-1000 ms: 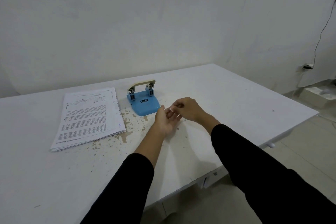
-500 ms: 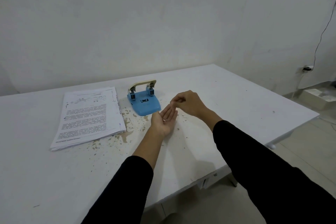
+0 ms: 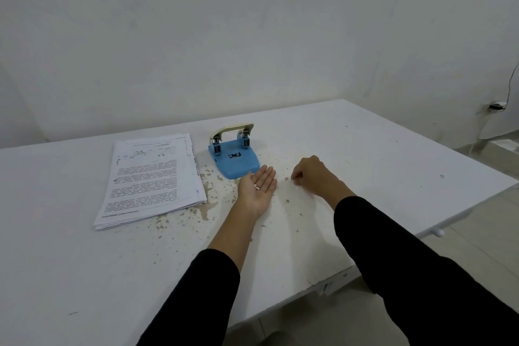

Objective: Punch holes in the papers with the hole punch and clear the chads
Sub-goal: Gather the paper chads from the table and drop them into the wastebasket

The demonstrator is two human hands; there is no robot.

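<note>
Desk (image 3: 365,149): one; one paper stack (image 3: 151,177) left of the hole punch (image 3: 233,160), punching apparently done; one punch. My left hand (image 3: 257,191), just before the punch, lies palm-up, unclenched, cupping two or three chads (image 3: 257,187); right hand (image 3: 311,177) pinched at the desk, contents unclear; clearing unfinished.

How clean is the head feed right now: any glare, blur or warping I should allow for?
Head view: soft, even light, no glare; faint shadows under the left hand and right hand. Wide-angle warping splays the table edges. Print on the papers is too blurred to read, and chads in the palm are barely resolved.
</note>
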